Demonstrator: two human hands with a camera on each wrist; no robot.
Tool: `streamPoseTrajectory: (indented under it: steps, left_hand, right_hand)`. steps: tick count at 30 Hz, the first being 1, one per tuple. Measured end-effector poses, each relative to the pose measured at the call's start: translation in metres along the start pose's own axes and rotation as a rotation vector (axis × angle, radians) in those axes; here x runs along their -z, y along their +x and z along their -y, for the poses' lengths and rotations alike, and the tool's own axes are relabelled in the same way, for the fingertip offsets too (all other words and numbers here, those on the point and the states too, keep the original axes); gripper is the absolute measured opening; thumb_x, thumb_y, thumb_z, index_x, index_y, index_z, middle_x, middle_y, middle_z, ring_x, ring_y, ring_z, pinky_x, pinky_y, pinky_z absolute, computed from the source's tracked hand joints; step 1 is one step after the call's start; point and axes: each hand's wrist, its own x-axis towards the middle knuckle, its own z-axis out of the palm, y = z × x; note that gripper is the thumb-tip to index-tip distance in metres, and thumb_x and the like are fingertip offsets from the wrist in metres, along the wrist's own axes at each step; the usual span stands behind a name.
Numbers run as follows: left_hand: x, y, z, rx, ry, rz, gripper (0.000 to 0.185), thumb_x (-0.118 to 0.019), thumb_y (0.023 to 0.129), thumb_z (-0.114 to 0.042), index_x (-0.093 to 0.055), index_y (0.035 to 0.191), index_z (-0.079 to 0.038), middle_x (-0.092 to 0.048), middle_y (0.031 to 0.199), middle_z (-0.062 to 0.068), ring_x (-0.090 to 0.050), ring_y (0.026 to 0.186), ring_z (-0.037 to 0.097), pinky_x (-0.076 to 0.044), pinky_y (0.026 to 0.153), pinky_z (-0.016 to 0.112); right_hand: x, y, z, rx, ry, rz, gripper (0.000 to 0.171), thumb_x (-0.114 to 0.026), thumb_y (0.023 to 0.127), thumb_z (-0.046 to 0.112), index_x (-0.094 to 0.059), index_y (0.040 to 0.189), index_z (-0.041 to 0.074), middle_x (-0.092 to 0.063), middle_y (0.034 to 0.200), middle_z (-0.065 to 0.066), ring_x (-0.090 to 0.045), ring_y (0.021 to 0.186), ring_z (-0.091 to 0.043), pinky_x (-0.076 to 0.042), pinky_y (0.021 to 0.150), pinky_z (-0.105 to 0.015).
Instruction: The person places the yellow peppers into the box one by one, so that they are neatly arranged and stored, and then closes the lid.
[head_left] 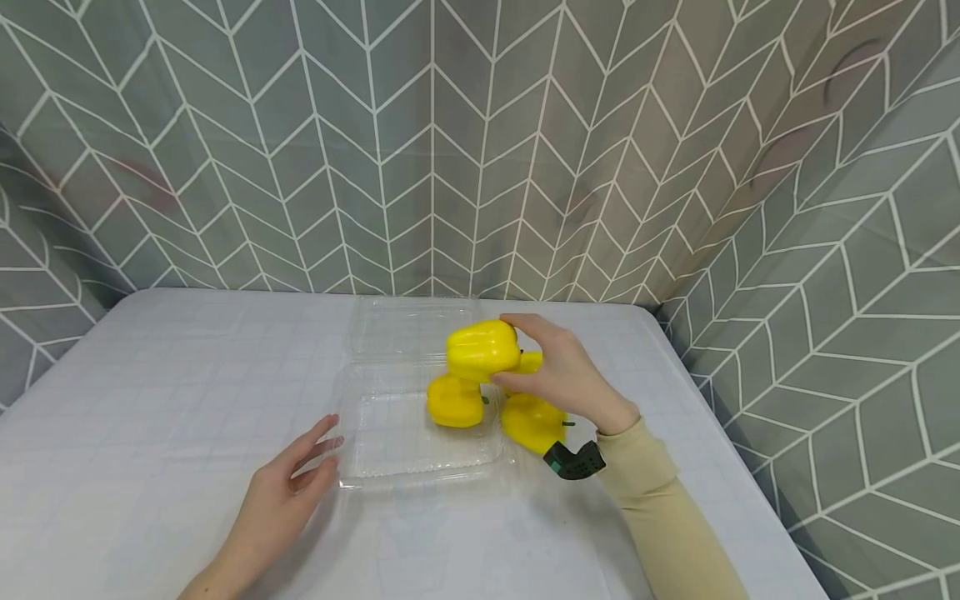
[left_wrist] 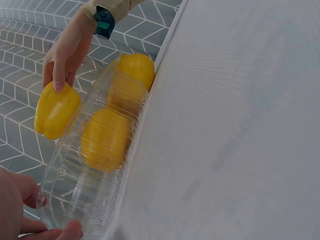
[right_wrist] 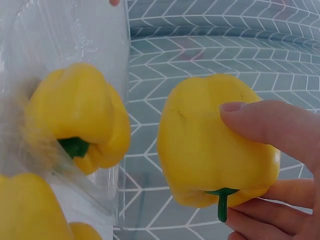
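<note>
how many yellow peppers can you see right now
3, possibly a fourth. One pepper is held up by the right hand. A second lies in the clear tray. A third sits beside the tray's right edge. A yellow patch behind the hand may be another.

yellow peppers point(head_left: 482, 348), grey chevron backdrop point(head_left: 480, 142)

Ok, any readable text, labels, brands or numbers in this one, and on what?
None can be read. The yellow pepper in the right hand, the clear plastic container by the left hand, the table and the black wrist device show no print.
</note>
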Motion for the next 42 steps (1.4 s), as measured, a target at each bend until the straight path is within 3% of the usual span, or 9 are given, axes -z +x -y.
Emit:
streamPoseTrajectory:
  steps: [10, 18, 34, 42]
  left_hand:
    - [0.0, 0.0, 0.0, 0.001, -0.009, -0.003, 0.05, -0.062, 0.099, -0.008, -0.049, 0.147, -0.009, -0.056, 0.143, 0.014, -0.056, 0.114, -0.012, -0.05, 0.088, 0.004]
    - [0.0, 0.001, 0.001, -0.005, -0.001, -0.003, 0.05, -0.061, 0.099, -0.008, -0.048, 0.148, -0.009, -0.055, 0.144, 0.014, -0.056, 0.114, -0.013, -0.05, 0.087, 0.004]
    - [0.001, 0.0, 0.001, 0.01, 0.019, 0.002, 0.051, -0.062, 0.099, -0.009, -0.048, 0.148, -0.008, -0.055, 0.145, 0.009, -0.056, 0.113, -0.013, -0.05, 0.086, 0.003]
    - [0.001, 0.002, 0.001, 0.016, 0.02, 0.007, 0.052, -0.063, 0.098, -0.009, -0.048, 0.148, -0.008, -0.056, 0.145, 0.008, -0.057, 0.113, -0.011, -0.049, 0.085, 0.003]
  right_hand:
    - [-0.011, 0.004, 0.015, 0.03, 0.03, 0.015, 0.074, -0.084, 0.081, 0.031, -0.051, 0.145, 0.014, -0.053, 0.146, -0.001, -0.049, 0.135, -0.026, -0.042, 0.114, -0.05]
    - [-0.022, 0.006, 0.025, 0.028, 0.03, 0.027, 0.077, -0.085, 0.08, 0.032, -0.05, 0.145, 0.01, -0.053, 0.147, -0.002, -0.048, 0.137, -0.025, -0.041, 0.115, -0.048]
    - [-0.053, 0.012, 0.036, 0.063, 0.054, 0.038, 0.074, -0.086, 0.079, 0.029, -0.053, 0.142, 0.008, -0.058, 0.141, -0.003, -0.054, 0.129, -0.022, -0.046, 0.111, -0.04]
    - [-0.075, 0.011, 0.041, 0.106, 0.037, 0.03, 0.07, -0.087, 0.078, 0.025, -0.055, 0.138, 0.007, -0.062, 0.133, -0.005, -0.061, 0.115, -0.02, -0.052, 0.102, -0.033]
